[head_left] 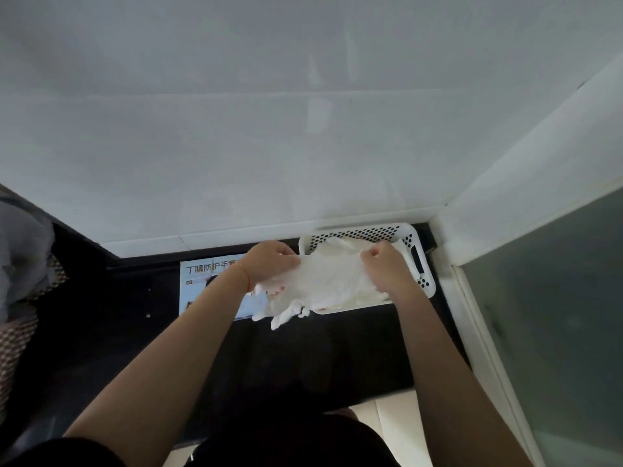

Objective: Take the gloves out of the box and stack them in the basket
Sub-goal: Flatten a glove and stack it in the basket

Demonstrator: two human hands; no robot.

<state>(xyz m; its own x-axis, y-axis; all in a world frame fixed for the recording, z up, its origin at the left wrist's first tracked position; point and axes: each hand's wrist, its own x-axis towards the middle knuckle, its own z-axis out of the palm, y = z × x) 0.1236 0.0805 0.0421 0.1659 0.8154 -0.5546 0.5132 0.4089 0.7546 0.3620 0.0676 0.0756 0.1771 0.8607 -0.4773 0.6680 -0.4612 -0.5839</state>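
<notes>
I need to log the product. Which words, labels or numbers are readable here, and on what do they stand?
"丁腈防护手": large print on the blue glove box; the left hand hides the rest.
Small print lower on the box: too blurred to read.
White basket: no text visible.

Prob. a home, maybe a bathroom: white tiled wall [236, 146], frosted glass panel [556, 315] w/ white frame, dark desk [303, 348] against the wall.

White glove [332, 278] stretched over basket [425, 281]
</notes>
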